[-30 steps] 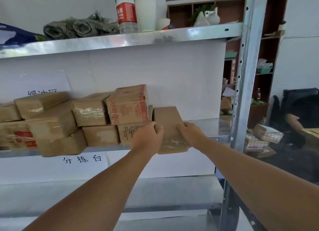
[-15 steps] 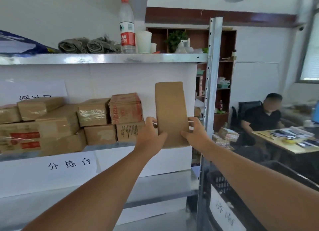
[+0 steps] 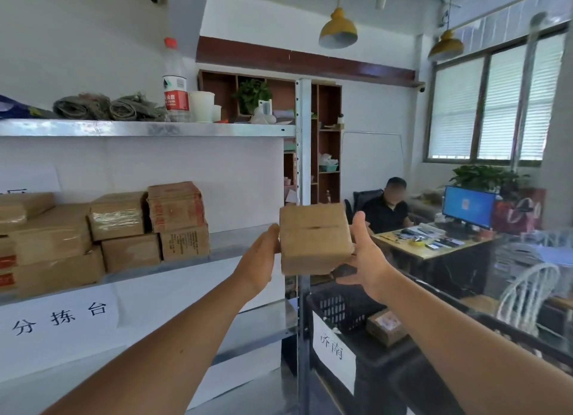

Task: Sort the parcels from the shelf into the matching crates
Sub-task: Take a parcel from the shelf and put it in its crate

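A plain brown cardboard parcel (image 3: 314, 239) is held in the air in front of the shelf's right upright, between both hands. My left hand (image 3: 259, 261) grips its left side and my right hand (image 3: 364, 258) grips its right side and underside. Several more brown parcels (image 3: 124, 228) are stacked on the metal shelf (image 3: 235, 247) to the left. Below the held parcel stands a black plastic crate (image 3: 344, 306) with a white paper label; one small parcel (image 3: 386, 326) lies inside it.
The shelf's steel upright (image 3: 303, 141) stands just behind the held parcel. A bottle (image 3: 175, 83) and cups sit on the top shelf. A person (image 3: 387, 207) sits at a desk (image 3: 428, 247) with a monitor. A white chair (image 3: 524, 293) is at the right.
Both hands have lifted the parcel off the shelf and carried it right, turning it from upright to flat. The view has swung right, bringing the crate into sight.
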Available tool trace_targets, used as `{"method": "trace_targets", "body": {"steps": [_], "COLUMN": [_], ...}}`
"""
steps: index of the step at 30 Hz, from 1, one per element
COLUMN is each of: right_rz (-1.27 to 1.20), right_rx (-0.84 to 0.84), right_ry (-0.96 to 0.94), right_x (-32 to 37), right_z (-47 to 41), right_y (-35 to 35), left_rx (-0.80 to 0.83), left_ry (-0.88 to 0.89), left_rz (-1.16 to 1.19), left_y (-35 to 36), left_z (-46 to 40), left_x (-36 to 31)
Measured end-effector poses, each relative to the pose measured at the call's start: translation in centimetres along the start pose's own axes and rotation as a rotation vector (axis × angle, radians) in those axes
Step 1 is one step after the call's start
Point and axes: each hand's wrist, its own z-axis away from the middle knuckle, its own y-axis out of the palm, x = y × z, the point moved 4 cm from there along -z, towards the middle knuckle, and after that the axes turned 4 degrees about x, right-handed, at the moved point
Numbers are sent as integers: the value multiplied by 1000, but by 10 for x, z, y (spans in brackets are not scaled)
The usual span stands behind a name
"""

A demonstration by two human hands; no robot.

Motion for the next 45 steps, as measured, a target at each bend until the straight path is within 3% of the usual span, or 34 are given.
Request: {"method": "trace_targets", "body": {"steps": [5,8,11,17,25,37,45], "right_rz": [-8,-57,-7,136,327,388,316], "right_rx": [27,61,51,-30,-217,-625,-797], "right_ry": [-77,-87,-160,-327,-425,-178,57], "right_x": [0,-5,-18,-41,-66,-143,-240], "right_z": [24,41,54,84,102,91,93], "right_y": [-53,-88,-128,-199,-268,-271,-293], "left_rx": [72,143,174,177,265,654,914], "left_ry": [152,148,173,442,585,612,502], "left_rz": [87,97,-24,-340,-441,-373,-613], "left_y": [54,90,135,229,304,340,405], "left_z": [11,11,9,11,-8,-80,-98], "left_x": [-18,-18,-10,3,24,109,186]}}
